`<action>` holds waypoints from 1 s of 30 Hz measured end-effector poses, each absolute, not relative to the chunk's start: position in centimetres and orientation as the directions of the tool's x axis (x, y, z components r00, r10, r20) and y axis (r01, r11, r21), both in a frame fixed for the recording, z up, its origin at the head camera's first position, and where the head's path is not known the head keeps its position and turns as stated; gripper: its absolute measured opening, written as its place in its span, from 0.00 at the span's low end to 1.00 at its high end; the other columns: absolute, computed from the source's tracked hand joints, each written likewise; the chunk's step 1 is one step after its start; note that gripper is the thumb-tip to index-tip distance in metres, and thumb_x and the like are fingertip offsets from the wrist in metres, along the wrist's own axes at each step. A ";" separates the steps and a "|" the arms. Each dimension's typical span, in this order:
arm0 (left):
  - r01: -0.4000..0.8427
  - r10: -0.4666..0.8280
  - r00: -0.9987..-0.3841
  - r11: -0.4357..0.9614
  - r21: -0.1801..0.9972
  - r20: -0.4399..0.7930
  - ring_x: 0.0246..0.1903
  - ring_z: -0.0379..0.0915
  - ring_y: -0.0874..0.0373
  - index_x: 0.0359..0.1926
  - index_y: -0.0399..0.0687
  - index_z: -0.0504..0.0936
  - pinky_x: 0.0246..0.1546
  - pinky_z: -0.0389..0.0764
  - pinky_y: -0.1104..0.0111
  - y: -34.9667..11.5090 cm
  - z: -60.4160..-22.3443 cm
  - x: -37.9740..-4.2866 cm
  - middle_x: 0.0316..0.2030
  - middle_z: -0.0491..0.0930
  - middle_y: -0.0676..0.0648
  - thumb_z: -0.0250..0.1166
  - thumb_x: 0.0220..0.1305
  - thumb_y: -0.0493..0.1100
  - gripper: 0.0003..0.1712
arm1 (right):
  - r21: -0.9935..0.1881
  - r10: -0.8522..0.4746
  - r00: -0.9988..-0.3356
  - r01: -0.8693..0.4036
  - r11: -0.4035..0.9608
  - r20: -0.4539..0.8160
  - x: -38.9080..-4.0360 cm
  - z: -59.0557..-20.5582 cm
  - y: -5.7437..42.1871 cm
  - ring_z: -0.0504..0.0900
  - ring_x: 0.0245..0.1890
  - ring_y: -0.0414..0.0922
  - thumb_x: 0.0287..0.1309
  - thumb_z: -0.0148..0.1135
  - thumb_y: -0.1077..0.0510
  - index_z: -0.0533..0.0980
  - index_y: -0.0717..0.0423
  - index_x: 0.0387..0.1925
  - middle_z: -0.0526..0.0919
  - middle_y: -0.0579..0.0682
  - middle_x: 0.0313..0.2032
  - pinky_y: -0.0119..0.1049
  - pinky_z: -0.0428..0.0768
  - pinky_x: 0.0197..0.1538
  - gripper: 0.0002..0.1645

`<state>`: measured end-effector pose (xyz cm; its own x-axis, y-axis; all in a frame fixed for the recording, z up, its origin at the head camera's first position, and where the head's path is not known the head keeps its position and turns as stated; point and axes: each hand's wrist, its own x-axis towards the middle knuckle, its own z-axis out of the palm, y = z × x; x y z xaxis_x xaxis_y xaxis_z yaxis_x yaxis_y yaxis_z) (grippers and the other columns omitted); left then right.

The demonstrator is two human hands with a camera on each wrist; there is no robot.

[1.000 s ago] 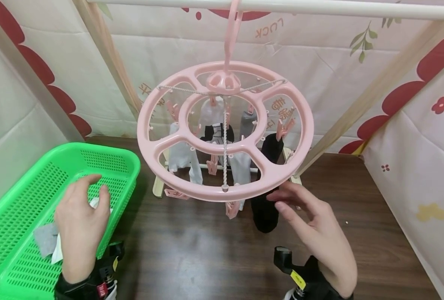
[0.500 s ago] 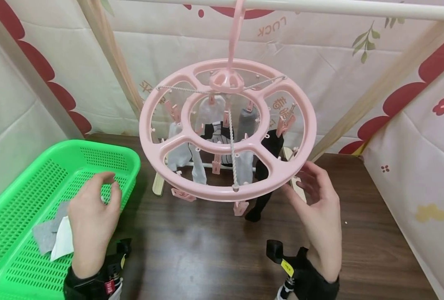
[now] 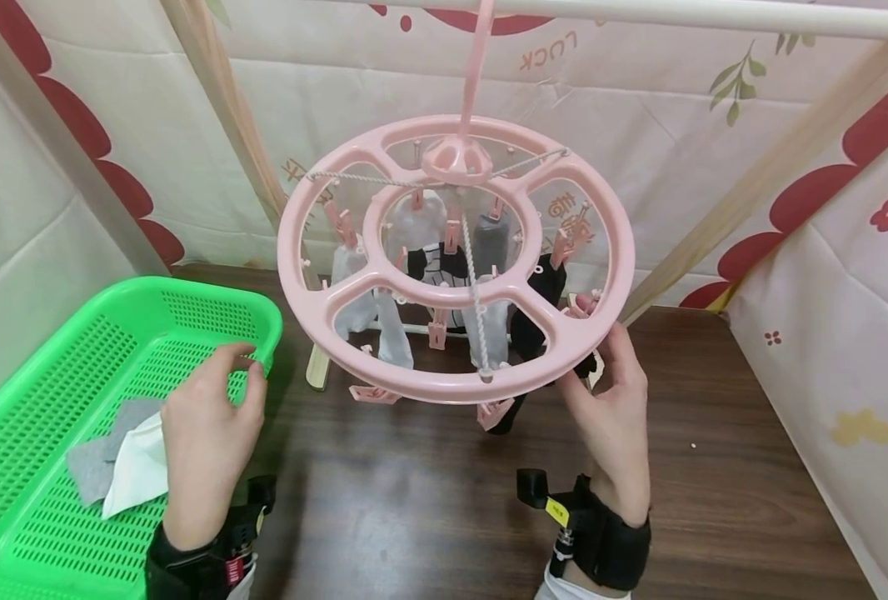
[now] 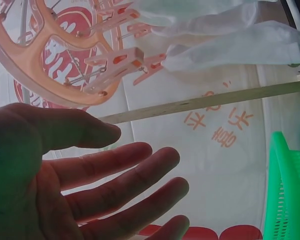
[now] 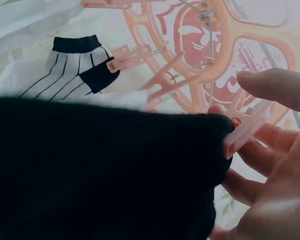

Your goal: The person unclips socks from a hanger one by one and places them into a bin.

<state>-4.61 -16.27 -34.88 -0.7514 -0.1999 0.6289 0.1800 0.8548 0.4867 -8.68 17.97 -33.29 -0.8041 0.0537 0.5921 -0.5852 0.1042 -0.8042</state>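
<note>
A pink round clip hanger [image 3: 444,387] hangs from a white bar, with several socks clipped beneath it. My right hand [image 3: 612,425] is at its near right rim, thumb below the edge and fingers reaching up behind. In the right wrist view a black sock [image 5: 105,170] hangs from a pink clothespin [image 5: 247,130]; my fingers [image 5: 257,155] lie beside that clothespin, with the thumb apart from it. My left hand [image 3: 212,442] hovers at the right edge of the green basket [image 3: 189,292], holding nothing, its fingers loosely bent.
Grey cloth [image 3: 95,458] and white cloth [image 3: 140,467] lie in the basket. A striped sock with black cuff [image 5: 72,67] and pale socks [image 4: 240,47] hang nearby. The white bar [image 3: 676,12] and wooden legs [image 3: 226,108] frame the hanger above a dark wood floor [image 3: 384,500].
My right hand has moved left and in against the hanger's rim beside the black sock. The black sock has swung and turned. My left hand has drifted right, toward the basket's edge.
</note>
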 end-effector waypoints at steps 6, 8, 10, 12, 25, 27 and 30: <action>0.186 -0.176 -0.764 0.861 0.473 0.621 0.24 0.76 0.41 0.42 0.32 0.81 0.17 0.67 0.55 -15.9 -34.8 -4.7 0.32 0.83 0.36 0.62 0.59 0.31 0.10 | -0.797 -0.020 -0.848 -0.506 0.329 0.530 -7.4 -32.4 18.7 0.70 0.59 0.46 0.52 0.64 0.75 0.72 0.62 0.61 0.77 0.56 0.57 0.35 0.64 0.62 0.33; 0.188 -0.169 -0.767 0.863 0.470 0.619 0.24 0.77 0.41 0.42 0.32 0.81 0.17 0.67 0.55 -15.7 -34.8 -4.7 0.32 0.83 0.36 0.62 0.59 0.32 0.10 | -0.783 -0.039 -0.858 -0.485 0.390 0.512 -6.9 -32.1 19.0 0.72 0.58 0.44 0.52 0.64 0.75 0.72 0.60 0.62 0.77 0.53 0.57 0.33 0.67 0.60 0.33; 0.190 -0.163 -0.770 0.864 0.467 0.616 0.25 0.77 0.41 0.42 0.32 0.80 0.18 0.68 0.54 -15.6 -34.8 -4.7 0.32 0.83 0.36 0.62 0.59 0.32 0.10 | -0.768 -0.050 -0.860 -0.478 0.427 0.507 -6.5 -31.8 19.1 0.72 0.59 0.43 0.52 0.64 0.75 0.72 0.59 0.62 0.77 0.51 0.56 0.31 0.66 0.60 0.33; 0.191 -0.159 -0.775 0.863 0.467 0.612 0.25 0.77 0.41 0.42 0.32 0.80 0.18 0.69 0.54 -15.4 -34.8 -4.7 0.31 0.83 0.36 0.62 0.59 0.32 0.10 | -0.752 -0.051 -0.854 -0.483 0.448 0.518 -6.1 -31.5 19.2 0.74 0.57 0.42 0.52 0.64 0.75 0.73 0.60 0.60 0.78 0.50 0.54 0.30 0.68 0.58 0.32; 0.224 -0.113 -0.774 0.871 0.437 0.623 0.20 0.73 0.46 0.40 0.33 0.80 0.17 0.66 0.58 -14.5 -35.2 -4.9 0.28 0.82 0.38 0.62 0.58 0.32 0.08 | -0.757 -0.078 -0.832 -0.534 0.376 0.549 -5.4 -31.2 19.1 0.78 0.46 0.43 0.46 0.64 0.81 0.76 0.65 0.55 0.82 0.50 0.42 0.29 0.72 0.51 0.31; 0.224 -0.109 -0.782 0.870 0.439 0.614 0.19 0.73 0.46 0.40 0.33 0.80 0.17 0.67 0.57 -14.3 -35.2 -4.9 0.28 0.82 0.39 0.63 0.58 0.32 0.08 | -0.767 -0.098 -0.832 -0.544 0.340 0.547 -5.4 -31.3 19.0 0.78 0.45 0.43 0.47 0.63 0.82 0.76 0.66 0.55 0.82 0.51 0.41 0.29 0.73 0.50 0.30; 0.223 -0.099 -0.795 0.870 0.440 0.598 0.20 0.73 0.47 0.40 0.33 0.80 0.17 0.68 0.56 -14.1 -35.3 -4.9 0.28 0.82 0.39 0.63 0.58 0.32 0.09 | -0.779 -0.127 -0.823 -0.565 0.271 0.553 -5.5 -31.4 18.7 0.79 0.43 0.44 0.47 0.62 0.82 0.76 0.68 0.53 0.82 0.53 0.40 0.29 0.74 0.49 0.29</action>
<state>-4.93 -14.08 -35.25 -0.7952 -0.0991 0.5982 0.2229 0.8696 0.4405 -5.50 18.66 -31.40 -0.8234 -0.1266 0.5532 -0.5652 0.2707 -0.7793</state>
